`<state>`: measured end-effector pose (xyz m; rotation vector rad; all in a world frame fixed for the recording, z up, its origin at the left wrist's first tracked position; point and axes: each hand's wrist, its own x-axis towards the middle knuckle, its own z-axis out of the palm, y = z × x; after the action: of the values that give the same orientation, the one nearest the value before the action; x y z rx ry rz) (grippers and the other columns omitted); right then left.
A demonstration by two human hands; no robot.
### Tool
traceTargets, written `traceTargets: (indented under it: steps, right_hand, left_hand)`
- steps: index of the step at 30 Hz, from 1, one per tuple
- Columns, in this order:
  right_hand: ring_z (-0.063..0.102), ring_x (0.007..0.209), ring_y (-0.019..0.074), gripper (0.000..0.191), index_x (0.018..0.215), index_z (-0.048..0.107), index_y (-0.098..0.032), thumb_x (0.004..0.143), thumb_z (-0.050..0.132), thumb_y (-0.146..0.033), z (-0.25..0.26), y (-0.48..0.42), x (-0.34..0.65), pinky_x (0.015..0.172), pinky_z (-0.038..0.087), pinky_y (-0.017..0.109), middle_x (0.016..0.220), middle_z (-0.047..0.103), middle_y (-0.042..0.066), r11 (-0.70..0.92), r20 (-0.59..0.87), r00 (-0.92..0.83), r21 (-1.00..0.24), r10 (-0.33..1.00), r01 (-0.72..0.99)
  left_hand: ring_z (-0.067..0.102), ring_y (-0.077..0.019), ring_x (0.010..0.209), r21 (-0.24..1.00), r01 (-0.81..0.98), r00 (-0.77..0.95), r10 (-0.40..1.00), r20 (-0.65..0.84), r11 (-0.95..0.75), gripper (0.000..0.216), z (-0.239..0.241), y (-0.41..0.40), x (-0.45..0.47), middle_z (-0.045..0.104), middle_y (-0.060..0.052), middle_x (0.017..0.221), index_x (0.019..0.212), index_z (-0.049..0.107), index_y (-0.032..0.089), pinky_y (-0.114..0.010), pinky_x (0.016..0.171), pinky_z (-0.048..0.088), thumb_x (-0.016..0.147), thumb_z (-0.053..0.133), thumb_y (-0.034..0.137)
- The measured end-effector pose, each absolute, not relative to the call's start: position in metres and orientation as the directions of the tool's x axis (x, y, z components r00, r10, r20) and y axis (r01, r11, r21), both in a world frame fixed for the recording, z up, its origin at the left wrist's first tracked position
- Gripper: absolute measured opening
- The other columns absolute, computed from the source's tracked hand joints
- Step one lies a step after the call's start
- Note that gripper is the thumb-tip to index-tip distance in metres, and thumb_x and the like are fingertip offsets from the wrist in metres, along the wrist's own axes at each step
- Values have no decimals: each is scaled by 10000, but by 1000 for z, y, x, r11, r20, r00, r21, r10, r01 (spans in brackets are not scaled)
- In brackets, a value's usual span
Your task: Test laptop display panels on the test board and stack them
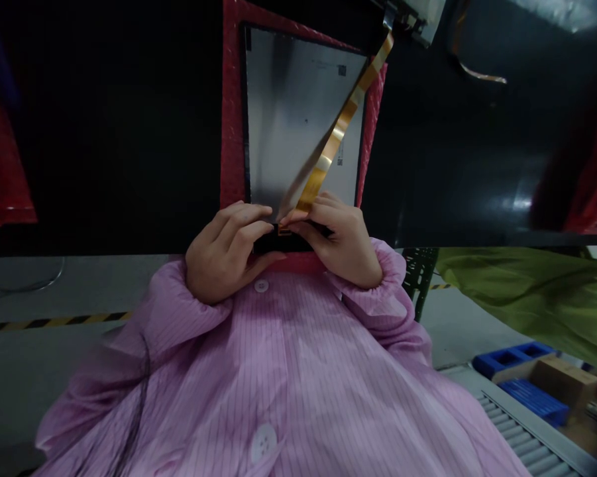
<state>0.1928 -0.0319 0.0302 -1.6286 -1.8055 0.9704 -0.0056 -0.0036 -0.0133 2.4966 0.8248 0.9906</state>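
A flat display panel (298, 119), silver-backed with a dark frame, lies on a pink-red bubble-wrap sheet (232, 112). From the top right, a gold flat flex cable (340, 126) slants down across the panel to its near edge. My right hand (345, 235) pinches the cable's lower end between thumb and fingers, close to a small connector (284, 230). My left hand (233, 245) rests at the panel's near edge, left of that connector. Its fingers are apart, thumb stretched out, with nothing visible between them.
The cable's far end meets a device (417, 20) at the top of the dark table (452, 152). A thin cable (484, 78) lies at the right. Red wrap (4, 165) sits far left. Below right are green cloth (537, 298), a roller conveyor (521, 430) and a cardboard box (566, 381).
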Motion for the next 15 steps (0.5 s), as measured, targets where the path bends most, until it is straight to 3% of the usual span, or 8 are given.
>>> traceTargets:
  steps: [5,15]
  right_hand:
    - [547,864,50,218,803,677,-133,919,514,-218,30,-32,191,811,423,183,894,679,2,36,-66,-133,-762,989,646]
    - [520,835,52,209,865,682,-130,924,502,-219,32,-34,191,789,417,186,861,651,13,60,-75,-166,-728,983,683]
  left_hand:
    - [650,-232,1071,487,405,591,628,506,-774,421,-14,-4,-6,673,-104,1138,1113,531,163,-384,942,555,827,721,406]
    - [642,-222,1088,482,422,596,635,491,-768,417,-14,-5,-6,672,-103,1143,1118,532,173,-368,977,536,827,722,403]
